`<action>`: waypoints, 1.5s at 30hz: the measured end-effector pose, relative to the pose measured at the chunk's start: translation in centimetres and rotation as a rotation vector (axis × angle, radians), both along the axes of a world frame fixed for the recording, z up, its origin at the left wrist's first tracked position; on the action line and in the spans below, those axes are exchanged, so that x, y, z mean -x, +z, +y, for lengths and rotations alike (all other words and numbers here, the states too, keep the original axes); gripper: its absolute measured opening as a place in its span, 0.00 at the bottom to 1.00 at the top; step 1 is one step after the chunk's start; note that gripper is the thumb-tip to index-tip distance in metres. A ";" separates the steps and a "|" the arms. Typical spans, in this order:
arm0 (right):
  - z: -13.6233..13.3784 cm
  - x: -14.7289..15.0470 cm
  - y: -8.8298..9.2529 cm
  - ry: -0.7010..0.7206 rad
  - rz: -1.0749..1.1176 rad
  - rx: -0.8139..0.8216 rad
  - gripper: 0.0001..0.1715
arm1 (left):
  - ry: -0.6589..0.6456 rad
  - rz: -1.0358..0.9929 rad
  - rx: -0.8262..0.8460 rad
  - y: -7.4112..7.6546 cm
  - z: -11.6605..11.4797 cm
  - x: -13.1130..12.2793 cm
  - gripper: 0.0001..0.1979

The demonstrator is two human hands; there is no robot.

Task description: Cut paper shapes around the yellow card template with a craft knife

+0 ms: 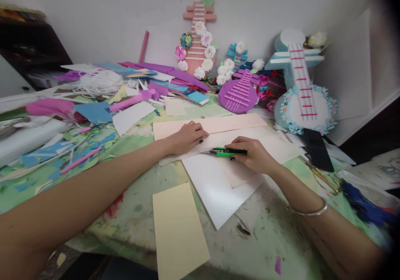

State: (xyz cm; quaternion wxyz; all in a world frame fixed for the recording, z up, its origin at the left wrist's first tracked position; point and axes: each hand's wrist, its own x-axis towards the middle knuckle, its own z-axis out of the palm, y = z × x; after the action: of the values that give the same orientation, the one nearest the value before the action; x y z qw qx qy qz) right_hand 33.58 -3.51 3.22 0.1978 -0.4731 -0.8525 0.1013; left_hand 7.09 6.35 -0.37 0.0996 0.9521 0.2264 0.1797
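The left hand (187,137) lies on the pale pink sheet (225,123) in the middle of the counter (275,226). It holds nothing. Its fingers are a little bent and press down on the sheet.

The right hand (254,155) is closed around a green and black cutter knife (223,151), with the fingers pinching it from the top. The knife lies almost flat on the pink sheet, and its tip points at the left hand, just beside it.

A white sheet (212,188) sits under the pink one. A cream sheet (178,230) lies at the front edge. A black phone (317,148) and gold scissors (325,178) lie toward the right edge.
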 end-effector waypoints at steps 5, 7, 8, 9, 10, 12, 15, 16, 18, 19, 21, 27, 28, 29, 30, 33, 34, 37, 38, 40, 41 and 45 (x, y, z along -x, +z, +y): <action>-0.4 -0.5 0.2 -0.004 0.016 0.016 0.22 | 0.006 -0.009 0.002 -0.1 0.0 0.0 0.17; -0.7 -0.9 0.3 -0.008 0.013 0.014 0.22 | 0.004 -0.009 0.006 -0.1 0.0 0.0 0.17; -0.8 -1.1 0.4 -0.009 0.010 0.012 0.21 | 0.003 -0.009 0.009 -0.1 0.0 0.0 0.17; -0.9 -1.2 0.4 -0.011 0.006 0.011 0.21 | 0.002 -0.009 0.011 -0.1 0.0 0.0 0.17; -1.0 -1.3 0.4 -0.013 0.004 0.011 0.21 | 0.003 -0.009 0.013 -0.1 0.0 0.0 0.17; -1.1 -1.5 0.5 -0.020 0.005 0.013 0.21 | 0.003 -0.011 0.017 -0.1 0.0 0.0 0.17; -0.8 -1.3 0.4 -0.026 0.007 0.016 0.21 | 0.006 -0.015 0.025 -0.1 0.0 0.0 0.17; -0.7 -1.2 0.4 -0.023 0.006 0.016 0.21 | 0.006 -0.017 0.028 -0.1 0.1 0.0 0.17; -0.4 -0.8 0.4 -0.020 0.003 0.012 0.22 | 0.006 -0.021 0.034 0.0 0.1 0.0 0.18; -0.2 -0.7 0.4 -0.019 0.002 0.009 0.22 | 0.007 -0.023 0.037 0.0 0.1 0.0 0.18; 0.2 -0.4 0.4 -0.015 -0.002 0.010 0.23 | 0.011 -0.029 0.043 0.0 0.1 0.1 0.18; 1.2 0.3 0.6 0.012 -0.027 0.004 0.25 | 0.012 -0.037 0.053 0.0 0.1 0.0 0.17; 1.3 0.5 0.6 0.015 -0.025 0.000 0.25 | 0.013 -0.039 0.054 0.0 0.1 0.0 0.17; 1.4 0.6 0.5 0.018 -0.023 -0.003 0.25 | 0.015 -0.041 0.054 0.0 0.1 0.0 0.17; 1.5 0.7 0.5 0.021 -0.020 -0.002 0.25 | 0.018 -0.043 0.053 -0.1 0.2 0.0 0.17; 1.5 1.2 0.5 0.031 -0.011 0.011 0.25 | 0.021 -0.044 0.051 -0.2 0.2 0.0 0.17; 1.4 1.4 0.5 0.035 -0.007 0.017 0.25 | 0.022 -0.044 0.051 -0.2 0.3 0.0 0.17; 1.2 1.6 0.4 0.042 -0.001 0.017 0.25 | 0.022 -0.040 0.048 -0.2 0.2 0.0 0.17; 1.1 1.6 0.4 0.042 -0.002 0.014 0.25 | 0.021 -0.039 0.047 -0.2 0.2 0.0 0.17; 1.0 1.5 0.3 0.041 -0.003 0.004 0.25 | 0.018 -0.037 0.044 -0.2 0.2 0.0 0.17; 0.9 1.4 0.3 0.040 -0.003 0.001 0.25 | 0.017 -0.036 0.042 -0.2 0.2 0.0 0.17; 0.5 0.9 0.2 0.037 0.002 -0.002 0.24 | 0.020 -0.033 0.035 -0.2 0.2 -0.1 0.17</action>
State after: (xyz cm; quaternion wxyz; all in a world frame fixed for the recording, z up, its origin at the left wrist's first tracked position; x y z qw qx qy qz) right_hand 32.63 -3.05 3.42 0.1972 -0.4568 -0.8611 0.1048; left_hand 7.15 6.56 -0.58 0.1179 0.9448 0.2375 0.1924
